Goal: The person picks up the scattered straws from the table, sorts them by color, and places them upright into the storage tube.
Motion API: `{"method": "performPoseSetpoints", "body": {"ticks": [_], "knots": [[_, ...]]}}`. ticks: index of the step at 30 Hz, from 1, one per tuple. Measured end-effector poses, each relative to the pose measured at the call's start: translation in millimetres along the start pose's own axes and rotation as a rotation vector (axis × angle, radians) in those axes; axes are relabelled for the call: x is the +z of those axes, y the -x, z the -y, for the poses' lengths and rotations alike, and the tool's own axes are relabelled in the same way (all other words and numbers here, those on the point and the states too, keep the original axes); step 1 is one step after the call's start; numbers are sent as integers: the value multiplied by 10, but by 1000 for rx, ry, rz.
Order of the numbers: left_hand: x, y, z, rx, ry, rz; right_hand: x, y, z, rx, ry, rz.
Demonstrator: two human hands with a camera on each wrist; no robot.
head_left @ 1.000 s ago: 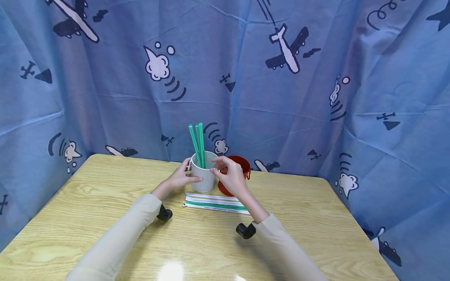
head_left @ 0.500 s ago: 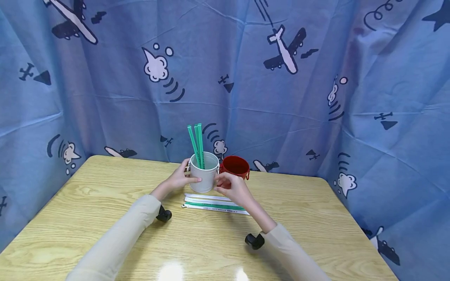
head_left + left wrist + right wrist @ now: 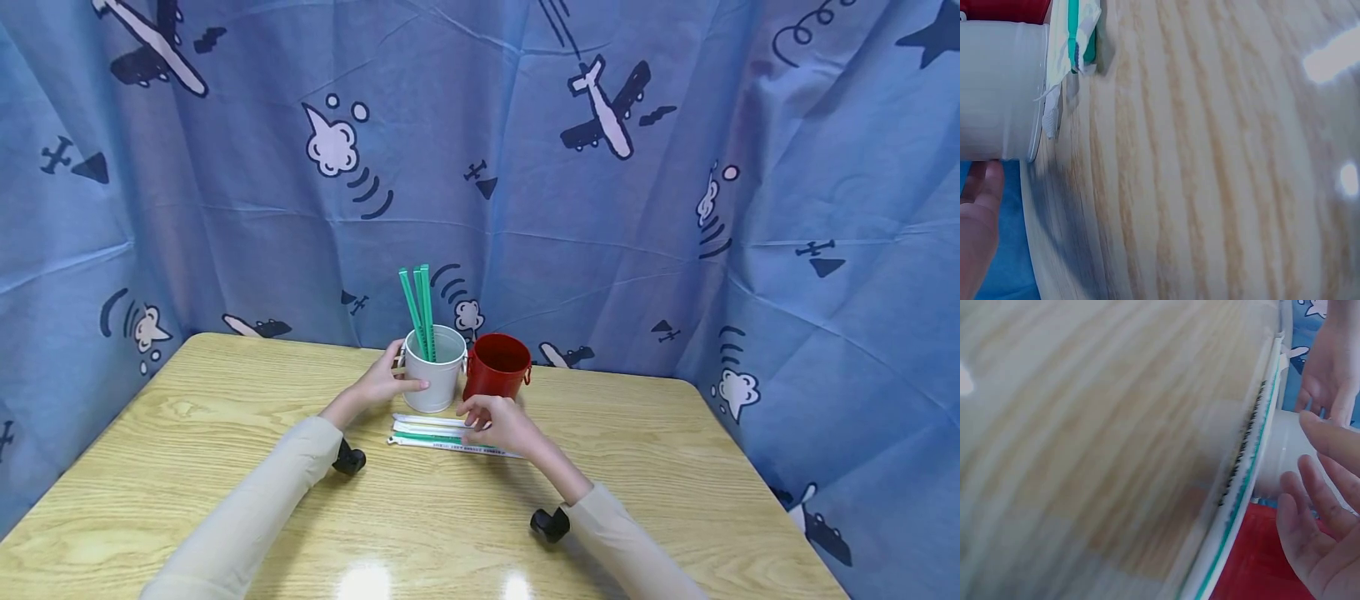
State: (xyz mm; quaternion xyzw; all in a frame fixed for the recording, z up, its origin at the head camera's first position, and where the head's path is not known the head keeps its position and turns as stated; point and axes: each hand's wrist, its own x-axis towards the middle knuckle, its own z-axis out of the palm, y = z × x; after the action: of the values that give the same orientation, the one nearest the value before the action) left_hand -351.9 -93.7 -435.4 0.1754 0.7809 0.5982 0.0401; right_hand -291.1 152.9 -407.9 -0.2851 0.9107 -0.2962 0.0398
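My left hand (image 3: 377, 382) grips the side of a white bucket (image 3: 432, 385), its thumb across the front; in the left wrist view only part of the fingers (image 3: 988, 181) shows beside the bucket. Several slim green wrapped sticks (image 3: 422, 312) stand in the bucket, leaning left. Just in front lie several long, slim wrapped sticks (image 3: 423, 437) in white and green with printed text. My right hand (image 3: 502, 423) is over their right part and hides some of it. Its fingers are apart with nothing between them in the right wrist view.
A red bucket (image 3: 495, 375) with side rings stands right next to the white one. The wooden table (image 3: 637, 467) ends at the back near a blue curtain (image 3: 450, 167) printed with planes. Black wrist cameras (image 3: 550, 525) sit below both hands.
My right hand has come down from the white bucket's rim, past the front of the red bucket, to the wrapped sticks on the table. My left hand has stayed on the white bucket.
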Motion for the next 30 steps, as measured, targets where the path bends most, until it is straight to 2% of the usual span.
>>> {"method": "performPoseSetpoints", "body": {"ticks": [6, 18, 30], "knots": [[6, 9, -20, 1, 0, -4, 32, 11, -58, -6, 34, 59], [2, 9, -24, -20, 4, 2, 81, 16, -138, 52, 49, 100], [2, -3, 9, 2, 10, 4, 97, 1, -115, 48, 71, 118]]}}
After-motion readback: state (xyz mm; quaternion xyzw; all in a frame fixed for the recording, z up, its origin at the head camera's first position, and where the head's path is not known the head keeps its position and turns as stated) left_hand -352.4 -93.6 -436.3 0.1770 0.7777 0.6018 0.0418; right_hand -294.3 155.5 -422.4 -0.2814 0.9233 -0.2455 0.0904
